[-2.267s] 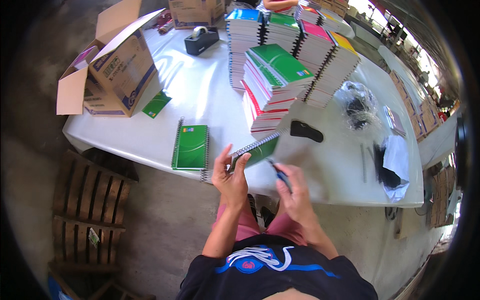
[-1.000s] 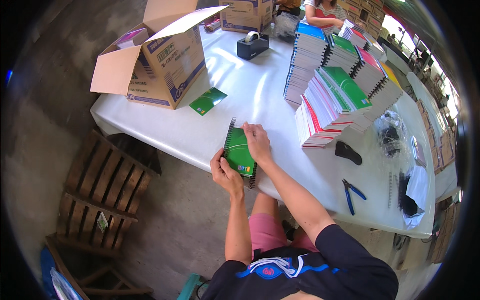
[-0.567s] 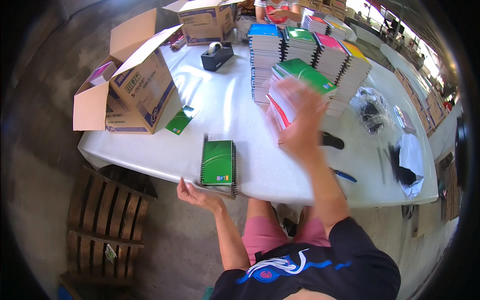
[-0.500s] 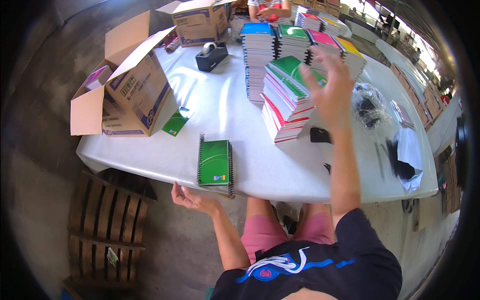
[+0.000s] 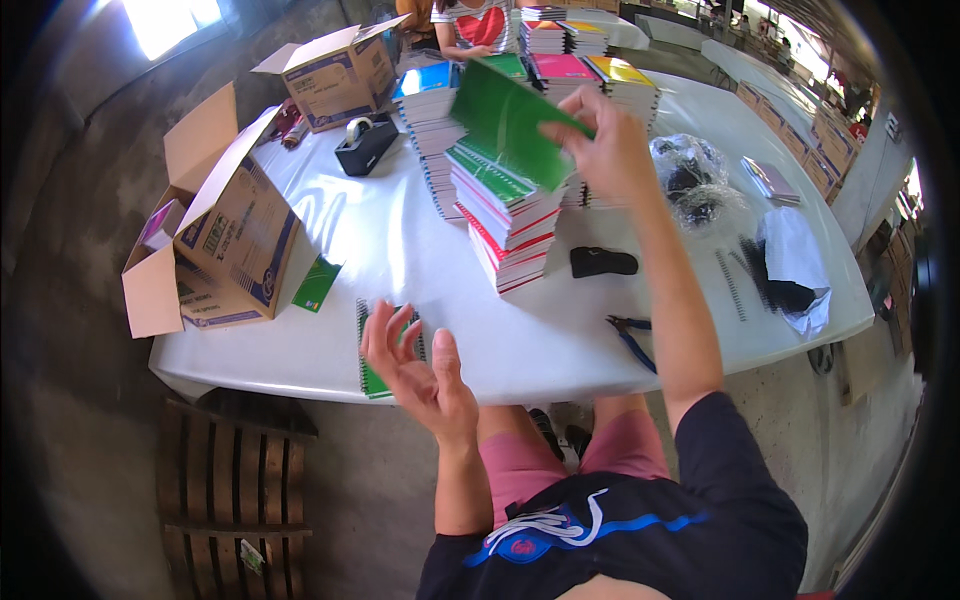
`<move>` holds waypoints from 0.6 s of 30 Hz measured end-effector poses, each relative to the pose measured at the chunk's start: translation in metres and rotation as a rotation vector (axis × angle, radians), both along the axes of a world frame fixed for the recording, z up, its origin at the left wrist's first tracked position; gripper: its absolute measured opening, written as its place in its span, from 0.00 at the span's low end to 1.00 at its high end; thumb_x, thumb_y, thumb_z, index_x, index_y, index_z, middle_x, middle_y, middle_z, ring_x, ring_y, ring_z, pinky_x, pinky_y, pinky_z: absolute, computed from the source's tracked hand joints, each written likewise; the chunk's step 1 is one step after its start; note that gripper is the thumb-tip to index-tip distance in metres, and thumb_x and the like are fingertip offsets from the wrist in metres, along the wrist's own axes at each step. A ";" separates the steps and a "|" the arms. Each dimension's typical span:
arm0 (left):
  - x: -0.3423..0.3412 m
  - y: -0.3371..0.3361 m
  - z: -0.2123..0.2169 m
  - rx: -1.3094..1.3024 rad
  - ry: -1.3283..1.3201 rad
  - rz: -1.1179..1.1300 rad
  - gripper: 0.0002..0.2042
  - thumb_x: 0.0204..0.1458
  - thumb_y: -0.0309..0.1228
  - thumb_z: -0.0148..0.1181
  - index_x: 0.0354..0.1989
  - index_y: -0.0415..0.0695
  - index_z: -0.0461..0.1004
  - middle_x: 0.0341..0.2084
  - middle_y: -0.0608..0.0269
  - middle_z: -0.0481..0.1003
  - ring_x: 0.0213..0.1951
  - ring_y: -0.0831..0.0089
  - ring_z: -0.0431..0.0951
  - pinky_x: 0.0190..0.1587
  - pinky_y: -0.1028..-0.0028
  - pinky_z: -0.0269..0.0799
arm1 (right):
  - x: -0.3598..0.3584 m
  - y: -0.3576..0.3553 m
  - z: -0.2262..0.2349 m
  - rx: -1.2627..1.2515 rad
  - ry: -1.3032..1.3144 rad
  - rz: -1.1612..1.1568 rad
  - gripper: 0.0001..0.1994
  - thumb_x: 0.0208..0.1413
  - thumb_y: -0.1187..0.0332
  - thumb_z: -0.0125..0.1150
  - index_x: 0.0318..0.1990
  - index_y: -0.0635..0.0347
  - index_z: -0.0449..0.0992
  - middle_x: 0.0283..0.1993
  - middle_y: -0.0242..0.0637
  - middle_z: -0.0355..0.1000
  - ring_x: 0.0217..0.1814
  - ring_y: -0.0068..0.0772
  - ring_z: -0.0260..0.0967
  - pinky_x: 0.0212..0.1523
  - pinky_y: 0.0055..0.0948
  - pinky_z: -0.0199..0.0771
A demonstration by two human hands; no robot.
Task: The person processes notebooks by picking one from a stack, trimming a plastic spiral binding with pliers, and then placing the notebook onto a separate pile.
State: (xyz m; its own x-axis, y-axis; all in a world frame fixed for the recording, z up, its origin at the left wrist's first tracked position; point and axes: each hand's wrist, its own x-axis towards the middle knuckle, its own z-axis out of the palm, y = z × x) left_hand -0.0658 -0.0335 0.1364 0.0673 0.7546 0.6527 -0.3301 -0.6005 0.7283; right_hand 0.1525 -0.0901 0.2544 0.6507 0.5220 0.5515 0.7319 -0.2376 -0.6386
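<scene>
My right hand (image 5: 610, 150) is closed on a green notebook cover (image 5: 515, 122), pinched at its right edge and tilted above a stack. No pages show behind it. Below stands the stack of unbound notebooks (image 5: 510, 235), with punched green edges on top and red-edged ones lower down. My left hand (image 5: 415, 370) is empty, palm up with fingers apart, at the table's near edge. It partly hides a green notebook with a black spiral coil (image 5: 372, 382) lying on the table.
Tall stacks of spiral notebooks (image 5: 630, 90) stand behind. At left are an open carton (image 5: 235, 240), a loose green cover (image 5: 317, 284) and a tape dispenser (image 5: 367, 145). Pliers (image 5: 632, 345), a black pouch-like item (image 5: 603, 262) and loose coils (image 5: 730, 285) lie right. Someone sits across the table.
My right hand has lifted the green cover off the stack. My left hand has risen in front of the coil-bound notebook. The whole view has shifted, and the pliers now show.
</scene>
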 end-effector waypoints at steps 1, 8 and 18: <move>0.005 -0.002 0.008 -0.170 -0.076 -0.206 0.21 0.55 0.27 0.53 0.58 0.37 0.61 0.55 0.55 0.62 0.52 0.67 0.68 0.51 0.69 0.64 | -0.021 -0.011 -0.007 0.080 0.108 0.167 0.10 0.50 0.68 0.65 0.39 0.57 0.73 0.28 0.34 0.76 0.29 0.22 0.71 0.32 0.25 0.69; 0.010 -0.002 -0.017 -0.149 0.100 -0.348 0.08 0.55 0.26 0.57 0.42 0.38 0.72 0.32 0.60 0.76 0.33 0.73 0.75 0.40 0.80 0.66 | -0.045 -0.094 -0.118 0.134 0.454 0.600 0.14 0.52 0.66 0.65 0.44 0.60 0.73 0.34 0.31 0.74 0.40 0.18 0.70 0.41 0.24 0.71; 0.030 -0.015 -0.076 0.535 1.224 -0.057 0.12 0.47 0.41 0.60 0.34 0.47 0.70 0.46 0.64 0.67 0.59 0.61 0.59 0.58 0.34 0.32 | 0.171 -0.258 -0.260 -0.479 0.046 -0.779 0.30 0.49 0.73 0.59 0.62 0.48 0.61 0.48 0.46 0.70 0.48 0.48 0.68 0.50 0.43 0.67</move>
State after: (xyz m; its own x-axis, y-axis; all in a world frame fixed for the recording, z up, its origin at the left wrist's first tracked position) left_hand -0.0353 -0.0480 0.0608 0.8404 0.4029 0.3624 0.3280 -0.9105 0.2518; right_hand 0.3231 -0.3482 -0.0056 0.9308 0.0927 0.3537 0.2301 -0.9002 -0.3696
